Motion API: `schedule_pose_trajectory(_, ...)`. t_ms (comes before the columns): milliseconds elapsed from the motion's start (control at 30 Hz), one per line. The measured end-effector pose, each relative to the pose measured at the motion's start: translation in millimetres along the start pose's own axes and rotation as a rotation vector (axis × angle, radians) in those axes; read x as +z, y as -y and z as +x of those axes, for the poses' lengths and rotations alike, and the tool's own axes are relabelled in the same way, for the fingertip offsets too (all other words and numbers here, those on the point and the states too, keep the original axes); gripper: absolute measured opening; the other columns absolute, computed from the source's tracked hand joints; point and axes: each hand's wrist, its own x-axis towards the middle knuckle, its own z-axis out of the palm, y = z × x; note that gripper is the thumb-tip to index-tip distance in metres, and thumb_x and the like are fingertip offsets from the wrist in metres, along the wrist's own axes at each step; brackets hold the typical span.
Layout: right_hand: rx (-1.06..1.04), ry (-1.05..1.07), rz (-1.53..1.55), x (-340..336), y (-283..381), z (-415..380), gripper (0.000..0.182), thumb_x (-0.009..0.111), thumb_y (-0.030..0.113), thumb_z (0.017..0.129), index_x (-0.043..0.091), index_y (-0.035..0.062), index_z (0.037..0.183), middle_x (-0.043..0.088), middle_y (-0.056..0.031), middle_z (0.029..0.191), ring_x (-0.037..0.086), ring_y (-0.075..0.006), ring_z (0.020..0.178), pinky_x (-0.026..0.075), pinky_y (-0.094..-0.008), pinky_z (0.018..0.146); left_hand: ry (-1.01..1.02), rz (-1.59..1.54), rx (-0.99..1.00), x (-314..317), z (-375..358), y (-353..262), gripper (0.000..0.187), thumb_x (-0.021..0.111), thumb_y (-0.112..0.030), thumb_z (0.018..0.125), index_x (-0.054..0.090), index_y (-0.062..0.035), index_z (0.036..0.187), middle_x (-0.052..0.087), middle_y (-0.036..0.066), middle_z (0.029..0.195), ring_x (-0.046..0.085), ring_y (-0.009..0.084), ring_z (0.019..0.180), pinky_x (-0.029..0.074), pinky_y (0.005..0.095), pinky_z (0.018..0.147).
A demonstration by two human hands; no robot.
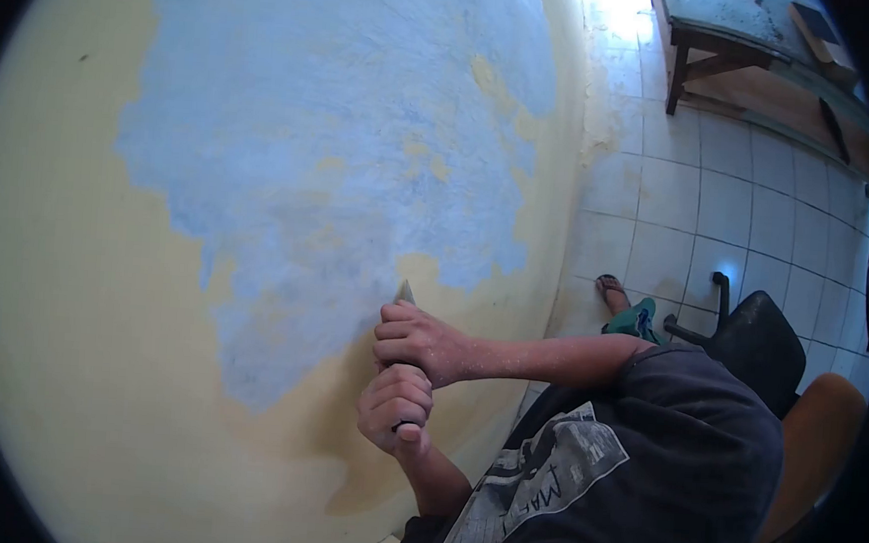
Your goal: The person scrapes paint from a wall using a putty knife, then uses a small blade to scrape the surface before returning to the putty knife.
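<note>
Both my hands grip a scraper (pixel 407 293), one fist stacked against the other. Only its narrow metal blade shows beyond the upper fist, the tip close to the wall (pixel 101 351). My right hand (pixel 418 341) is wrapped round it nearest the blade. My left hand (pixel 395 405) is closed round the rear of the handle, where a bit of dark handle end shows by the thumb. The wall is yellow, with a large blue patch (pixel 286 93) of bared surface. Small yellow remnants dot the blue. The blade points at the patch's ragged lower edge.
White floor tiles (pixel 668 191) run along the wall on the right. A black chair (pixel 760 351) stands behind my right arm. At the top right is a worn table (pixel 728 26) with objects on it. A sandalled foot (pixel 614 293) shows near the wall.
</note>
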Motion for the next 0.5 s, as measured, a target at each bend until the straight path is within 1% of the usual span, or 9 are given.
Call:
schedule_pose_trajectory(33,0.009,-0.044,0.024,-27.1,20.8,30.5,0.022,0.07,0.019,0.08,0.052,0.0098,0.071,0.048,-0.0035,0.075,0.043,-0.025,0.079,0.037,-0.0377,0.072,0.083,0.039,-0.008,14.4,44.4,-27.9,0.061,0.054,-0.042,0.096,0.04,-0.0044,0.05,0.045,0.005,0.047,0.047,0.0187,0.044,0.044,0.032,0.049)
schedule_pose_trajectory(67,0.018,-0.081,0.031,-30.6,30.0,38.4,0.022,0.069,0.02,0.081,0.053,0.0101,0.071,0.048,-0.0029,0.074,0.044,-0.0249,0.079,0.036,-0.0377,0.071,0.071,0.073,-0.003,21.5,57.8,-39.6,0.059,0.052,-0.038,0.097,0.037,-0.0058,0.05,0.043,0.004,0.046,0.044,0.0179,0.043,0.041,0.031,0.047)
schedule_pose_trajectory(133,0.019,-0.096,0.078,-38.5,35.5,46.9,0.022,0.069,0.022,0.084,0.054,0.0105,0.071,0.048,-0.002,0.074,0.044,-0.0244,0.078,0.036,-0.0375,0.071,0.039,0.122,0.005,38.6,72.4,-46.0,0.056,0.049,-0.028,0.098,0.03,-0.0087,0.049,0.039,0.002,0.043,0.039,0.0163,0.04,0.036,0.0289,0.043)
schedule_pose_trajectory(167,0.018,-0.094,0.095,-43.7,38.0,51.4,0.023,0.069,0.022,0.085,0.055,0.0107,0.071,0.048,-0.0015,0.073,0.044,-0.0241,0.078,0.035,-0.0374,0.07,0.04,0.134,0.039,40.7,76.0,-48.8,0.054,0.048,-0.025,0.096,0.03,-0.0088,0.048,0.038,0.002,0.042,0.038,0.0159,0.039,0.036,0.0288,0.042)
schedule_pose_trajectory(233,-0.033,-0.084,0.133,-49.1,49.8,61.0,0.02,0.07,0.023,0.082,0.057,0.0115,0.073,0.048,-0.0006,0.073,0.044,-0.0231,0.079,0.035,-0.0369,0.07,0.024,0.15,0.123,44.5,79.1,-58.0,0.049,0.047,-0.019,0.093,0.03,-0.0089,0.048,0.036,0.001,0.041,0.037,0.0151,0.036,0.034,0.0286,0.04)
schedule_pose_trajectory(333,-0.044,-0.038,0.138,-55.7,57.9,80.9,0.016,0.07,0.024,0.079,0.061,0.0125,0.076,0.049,0.0009,0.072,0.044,-0.0219,0.08,0.035,-0.0362,0.07,0.077,0.107,0.183,40.9,99.7,-66.2,0.045,0.046,-0.015,0.089,0.031,-0.0094,0.047,0.035,0.001,0.04,0.036,0.0144,0.034,0.032,0.028,0.039)
schedule_pose_trajectory(467,0.013,0.05,0.06,-73.9,64.0,102.0,0.015,0.069,0.026,0.07,0.064,0.0126,0.076,0.052,0.0022,0.071,0.046,-0.0195,0.085,0.036,-0.0348,0.074,0.138,0.099,0.159,38.6,126.5,-71.9,0.045,0.045,-0.015,0.088,0.031,-0.0099,0.046,0.035,0.001,0.041,0.036,0.0142,0.035,0.033,0.0278,0.039)
schedule_pose_trajectory(500,0.01,0.03,0.065,-74.3,55.0,96.8,0.015,0.069,0.025,0.07,0.064,0.0127,0.076,0.052,0.0023,0.07,0.046,-0.0195,0.085,0.036,-0.0346,0.074,0.129,0.088,0.152,41.7,124.2,-63.3,0.045,0.045,-0.015,0.088,0.03,-0.0099,0.046,0.035,0.001,0.041,0.036,0.0142,0.035,0.033,0.0278,0.039)
